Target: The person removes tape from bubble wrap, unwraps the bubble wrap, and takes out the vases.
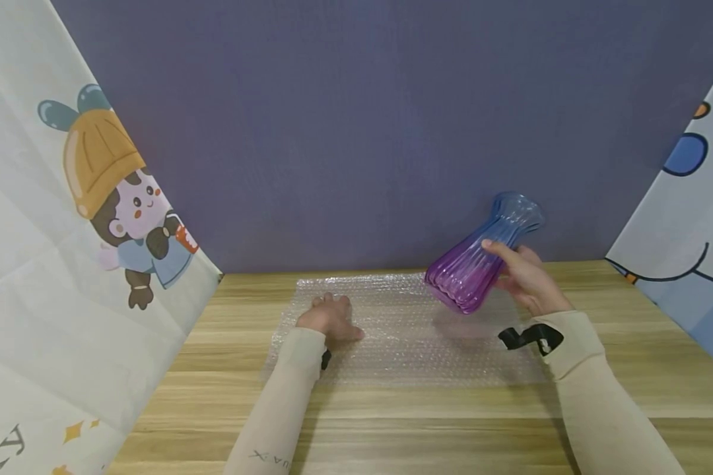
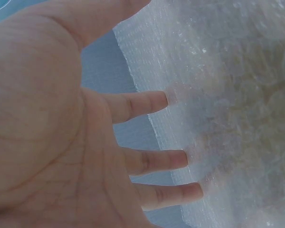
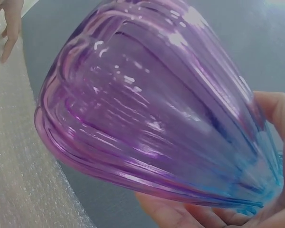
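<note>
My right hand grips a ribbed, see-through vase by its narrow blue neck. The vase is tilted, its purple base toward the lower left and its flared blue rim toward the upper right, held above the bubble wrap. That sheet lies flat on the table. In the right wrist view the purple base of the vase fills the middle, with fingers around the neck. On the left part of the sheet rests my left hand, fingers spread. Its fingertips touch the bubble wrap in the left wrist view.
The wood-grain table ends at a plain blue-grey backdrop. A white sheet with a cartoon figure stands on the left, and another printed sheet on the right. A black strap hangs from the right wrist.
</note>
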`<state>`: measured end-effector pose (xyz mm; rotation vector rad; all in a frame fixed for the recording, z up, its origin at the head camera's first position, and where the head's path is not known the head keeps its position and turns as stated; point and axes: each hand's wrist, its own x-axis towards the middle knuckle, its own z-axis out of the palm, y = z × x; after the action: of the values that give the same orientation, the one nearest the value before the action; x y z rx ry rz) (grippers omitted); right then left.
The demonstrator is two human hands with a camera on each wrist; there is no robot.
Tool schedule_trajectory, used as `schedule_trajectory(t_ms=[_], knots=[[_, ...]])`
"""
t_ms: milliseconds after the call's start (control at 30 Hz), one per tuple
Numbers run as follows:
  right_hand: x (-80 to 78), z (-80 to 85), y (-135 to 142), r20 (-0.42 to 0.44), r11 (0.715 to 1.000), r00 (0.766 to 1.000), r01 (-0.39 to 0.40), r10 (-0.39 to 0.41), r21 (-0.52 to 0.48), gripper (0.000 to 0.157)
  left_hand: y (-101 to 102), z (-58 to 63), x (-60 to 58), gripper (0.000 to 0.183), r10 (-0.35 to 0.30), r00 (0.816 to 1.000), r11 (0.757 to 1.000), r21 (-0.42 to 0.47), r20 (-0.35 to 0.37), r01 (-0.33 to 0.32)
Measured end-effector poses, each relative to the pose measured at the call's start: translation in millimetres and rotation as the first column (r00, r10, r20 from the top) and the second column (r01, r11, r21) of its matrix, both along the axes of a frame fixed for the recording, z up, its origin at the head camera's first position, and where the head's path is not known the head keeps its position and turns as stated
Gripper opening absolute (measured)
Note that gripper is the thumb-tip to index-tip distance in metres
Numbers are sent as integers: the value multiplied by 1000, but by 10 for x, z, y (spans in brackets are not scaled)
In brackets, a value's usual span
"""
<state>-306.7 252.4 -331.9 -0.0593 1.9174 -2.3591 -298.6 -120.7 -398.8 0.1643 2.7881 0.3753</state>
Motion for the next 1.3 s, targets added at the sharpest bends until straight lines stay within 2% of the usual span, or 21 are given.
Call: schedule_trajectory(t_ms=[200,433,833,1300], knots=[[47,5,-10,1,1000,1000,12,-12,-15,34,-23,3,14,94,-22,1000,1000,-16,-8,22],[99,0,-18,5,998,1000,28,-28,-53,33,-55,0,45,94,-19,1000,1000,-9,0,19],[181,0,-16,33,991,994,104,-101,-85,35,-108,-20,84,95,-22,1000,1000,-2,4,22],[322,44,-18,19,975,981,194,-193,-107,39,-170,-11,137,96,-43,999,999,-9,-12,43]])
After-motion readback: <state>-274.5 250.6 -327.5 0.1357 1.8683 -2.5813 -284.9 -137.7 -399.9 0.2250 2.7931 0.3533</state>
